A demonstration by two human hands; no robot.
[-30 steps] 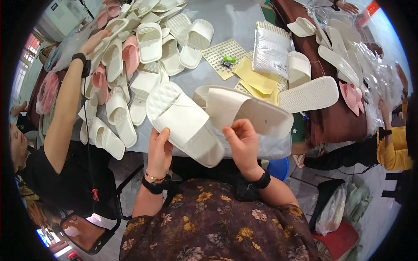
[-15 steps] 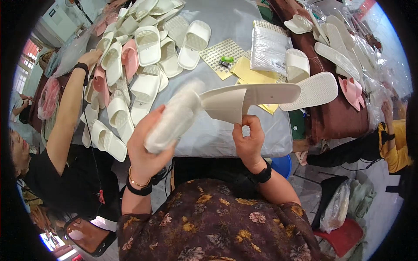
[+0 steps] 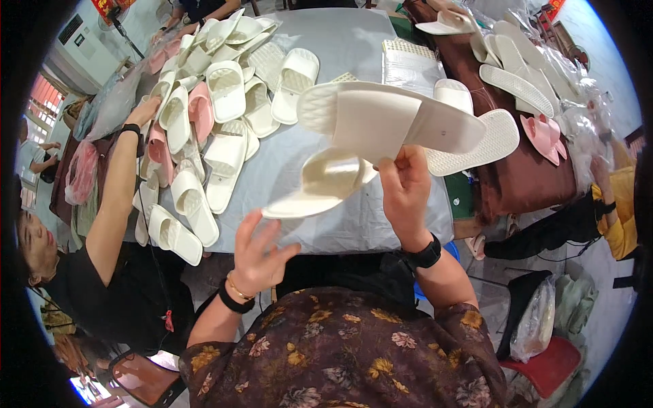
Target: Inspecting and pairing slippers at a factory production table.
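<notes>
My right hand (image 3: 406,194) is closed, pinching the edge of a cream slide slipper (image 3: 377,126) at its wide strap. That slipper is raised above the table, its smooth side toward me. Below it, a second cream slipper (image 3: 299,206) hangs between my hands, its far end close to my right fingers. Whether my right hand also grips it, I cannot tell. My left hand (image 3: 262,258) is open with fingers spread, a fingertip at or just beside that slipper's near left end. Another white slipper (image 3: 476,146) lies partly hidden behind the raised one.
A heap of white and pink slippers (image 3: 226,163) covers the table's left side, where a co-worker's hand (image 3: 146,112) reaches in. A white padded packet (image 3: 411,68) sits at the back. More slippers lie on the brown-covered surface (image 3: 530,183) at right.
My left hand has spread its fingers away from the slipper it gripped and moved lower. My right hand has turned its slipper, now tilting down to the right. The view has shifted slightly.
</notes>
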